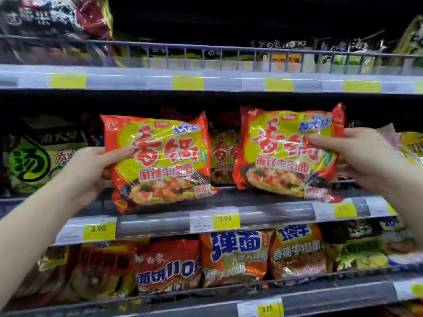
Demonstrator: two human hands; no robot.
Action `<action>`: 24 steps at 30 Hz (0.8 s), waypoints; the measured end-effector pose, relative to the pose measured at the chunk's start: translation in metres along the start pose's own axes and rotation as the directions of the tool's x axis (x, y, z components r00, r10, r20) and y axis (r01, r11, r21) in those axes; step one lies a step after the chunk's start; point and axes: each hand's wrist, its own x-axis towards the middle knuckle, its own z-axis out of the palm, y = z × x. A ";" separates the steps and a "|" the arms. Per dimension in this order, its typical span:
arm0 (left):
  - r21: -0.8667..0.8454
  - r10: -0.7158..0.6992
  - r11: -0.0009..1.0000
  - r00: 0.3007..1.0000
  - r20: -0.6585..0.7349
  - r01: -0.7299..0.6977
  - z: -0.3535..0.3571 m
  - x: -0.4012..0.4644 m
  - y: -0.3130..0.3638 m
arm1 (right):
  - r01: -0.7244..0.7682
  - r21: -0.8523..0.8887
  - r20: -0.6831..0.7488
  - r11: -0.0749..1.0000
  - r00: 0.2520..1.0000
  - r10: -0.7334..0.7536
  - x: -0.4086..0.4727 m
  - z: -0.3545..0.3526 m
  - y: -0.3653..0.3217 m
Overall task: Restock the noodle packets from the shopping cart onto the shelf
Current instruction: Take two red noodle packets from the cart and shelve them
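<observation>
I hold two red-and-yellow noodle packets upright in front of the middle shelf (274, 215). My left hand (91, 172) grips the left packet (160, 163) by its left edge, thumb across the front. My right hand (357, 159) grips the right packet (288, 152) by its right edge, held slightly higher. Between them, further back on the shelf, stands another packet of the same kind (223, 156). The shopping cart is out of view.
Green-and-black packets (39, 161) fill the middle shelf's left side, and yellow ones (409, 149) sit at the right. The lower shelf holds several orange and red packets (235, 257). The upper shelf has a wire rail (206, 53) and dark packets behind it.
</observation>
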 end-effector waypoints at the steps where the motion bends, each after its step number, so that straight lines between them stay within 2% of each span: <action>1: 0.001 0.004 1.000 1.000 -0.014 -0.004 -0.006 -0.001 0.002 | 0.037 -0.027 -0.014 0.999 0.999 -0.038 0.006 0.008 -0.003; 12: 0.026 0.046 0.999 0.998 -0.042 -0.045 -0.021 -0.016 0.006 | 0.101 -0.365 -0.031 0.926 0.992 -0.121 0.055 0.083 0.006; 16: 0.028 0.073 0.997 0.996 -0.045 -0.072 -0.021 -0.017 0.010 | 0.068 -0.476 -0.021 0.877 0.996 -0.088 0.064 0.100 0.011; 24: 0.058 0.102 0.993 0.994 -0.041 -0.099 -0.012 -0.020 0.017 | 0.013 -0.586 -0.033 0.810 0.999 -0.040 0.074 0.105 0.016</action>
